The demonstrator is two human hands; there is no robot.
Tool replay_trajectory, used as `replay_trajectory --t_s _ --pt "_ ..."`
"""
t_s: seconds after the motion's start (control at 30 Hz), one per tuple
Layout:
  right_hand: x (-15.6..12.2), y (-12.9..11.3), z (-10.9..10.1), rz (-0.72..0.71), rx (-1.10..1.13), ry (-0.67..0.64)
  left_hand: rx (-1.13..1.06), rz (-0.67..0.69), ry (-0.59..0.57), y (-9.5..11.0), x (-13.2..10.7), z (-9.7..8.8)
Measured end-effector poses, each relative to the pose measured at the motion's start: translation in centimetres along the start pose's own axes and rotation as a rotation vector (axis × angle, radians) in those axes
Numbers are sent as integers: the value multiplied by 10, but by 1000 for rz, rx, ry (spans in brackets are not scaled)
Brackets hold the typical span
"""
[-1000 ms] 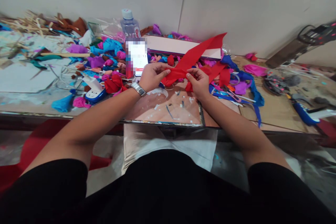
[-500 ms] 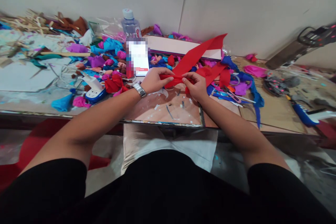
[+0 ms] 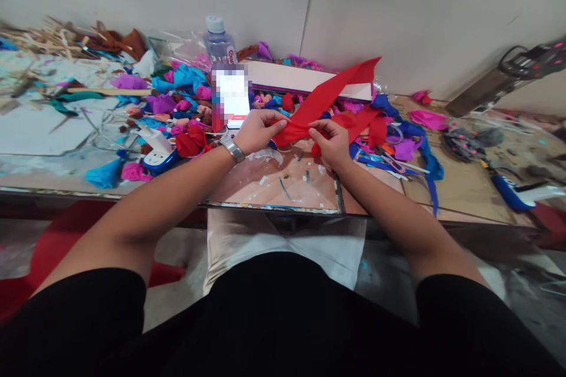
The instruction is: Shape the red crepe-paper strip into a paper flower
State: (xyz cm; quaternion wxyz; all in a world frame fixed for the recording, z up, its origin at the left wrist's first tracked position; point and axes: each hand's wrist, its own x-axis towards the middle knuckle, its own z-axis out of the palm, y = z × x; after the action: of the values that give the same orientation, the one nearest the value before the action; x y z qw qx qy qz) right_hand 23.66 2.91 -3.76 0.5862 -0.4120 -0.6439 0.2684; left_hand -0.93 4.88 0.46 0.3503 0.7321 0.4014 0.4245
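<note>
Red strip point(image 3: 292, 136), pinched between thumb and fingers of both left hand point(image 3: 257, 131) and right hand point(image 3: 335, 142), above the worktop point(image 3: 265, 195); phone point(image 3: 233, 100) at left, bottle point(image 3: 220, 47) farther.

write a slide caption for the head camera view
Left hand and right hand pinch red material over a cluttered worktable, with a lit phone and a capped bottle nearby.

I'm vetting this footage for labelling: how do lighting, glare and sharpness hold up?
Head view: the phone screen glares nearly white, with blocky pixelation around it; the red strip, left hand and right hand read fairly clearly.
Head view, lower part: the black shirt sinks into near-featureless dark.
Head view, right edge: the blue-and-white item looks stretched and soft.
</note>
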Motion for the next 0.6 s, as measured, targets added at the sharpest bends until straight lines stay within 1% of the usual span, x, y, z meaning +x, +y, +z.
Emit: replay_trajectory --t_s 0.17,0.27,0.33,0.4,0.47,0.6 --pt "2 2 0 29 33 39 -111 -60 46 -2 3 1" --pt "3 2 -1 39 29 51 -156 -69 66 -7 5 1" --pt "4 2 -1 42 22 63 -147 -58 91 -9 6 2" --pt "3 0 -1 35 17 66 -92 -23 120 -8 6 2" --pt "1 -3 -1 20 13 50 6 21 124 -5 3 1" --pt "-5 -11 0 -24 -22 -8 217 126 48 4 -5 -1"
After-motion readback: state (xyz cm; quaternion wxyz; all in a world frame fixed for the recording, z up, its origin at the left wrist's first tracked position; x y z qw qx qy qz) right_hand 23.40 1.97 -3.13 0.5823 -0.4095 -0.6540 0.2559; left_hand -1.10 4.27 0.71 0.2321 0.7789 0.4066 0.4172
